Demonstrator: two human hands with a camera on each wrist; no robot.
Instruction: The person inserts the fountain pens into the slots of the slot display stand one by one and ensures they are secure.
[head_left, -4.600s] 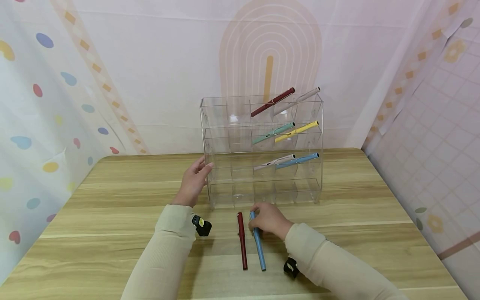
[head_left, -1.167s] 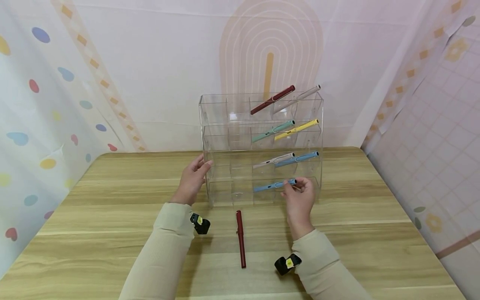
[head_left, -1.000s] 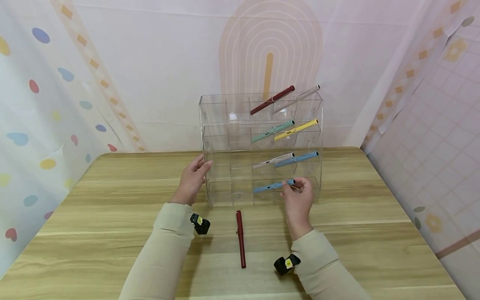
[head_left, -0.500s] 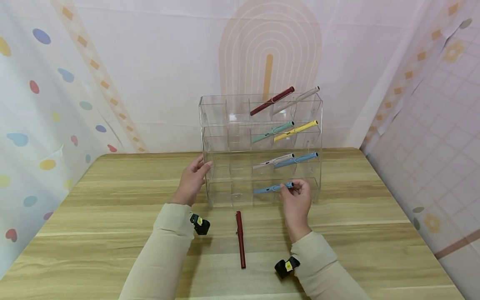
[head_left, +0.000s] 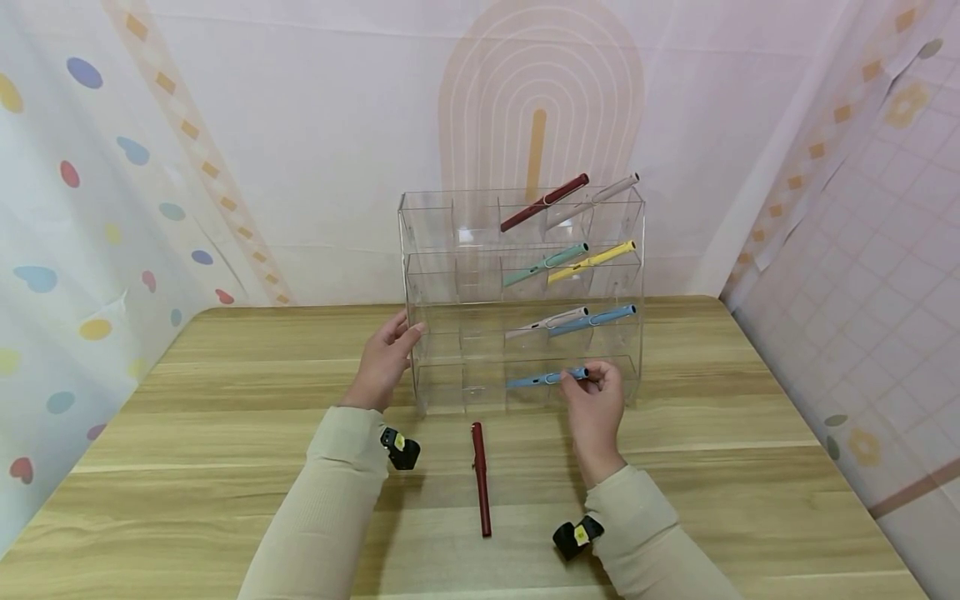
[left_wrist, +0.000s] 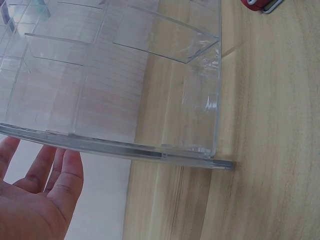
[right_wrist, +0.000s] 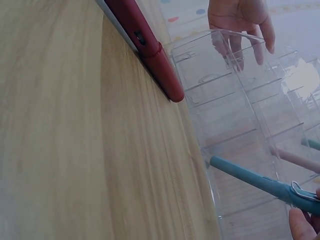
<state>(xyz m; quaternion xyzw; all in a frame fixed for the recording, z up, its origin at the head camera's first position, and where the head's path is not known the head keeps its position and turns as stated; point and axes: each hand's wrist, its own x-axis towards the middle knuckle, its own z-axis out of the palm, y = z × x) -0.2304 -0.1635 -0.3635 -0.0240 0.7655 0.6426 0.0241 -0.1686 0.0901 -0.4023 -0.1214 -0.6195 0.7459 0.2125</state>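
Note:
A clear acrylic pen rack stands upright on the table. My right hand pinches the capped end of a blue pen, which lies slanted in the rack's bottom row with its lower end in the middle compartment. The right wrist view shows this blue pen with its metal clip by the fingertips. Against the rack's left side panel, my left hand rests its fingertips on the outer face, as the left wrist view shows. A dark red pen lies on the table before the rack, clip towards the left.
Upper rows bear slanted pens: a dark red pen and a pale pen on top, a green pen and a yellow pen below, then a pale pink pen and another blue pen. Patterned curtains surround the wooden table.
The right hand has taken the blue pen from the table to the rack's bottom row, then lowered its capped end slightly. The left hand has stayed at the rack's side.

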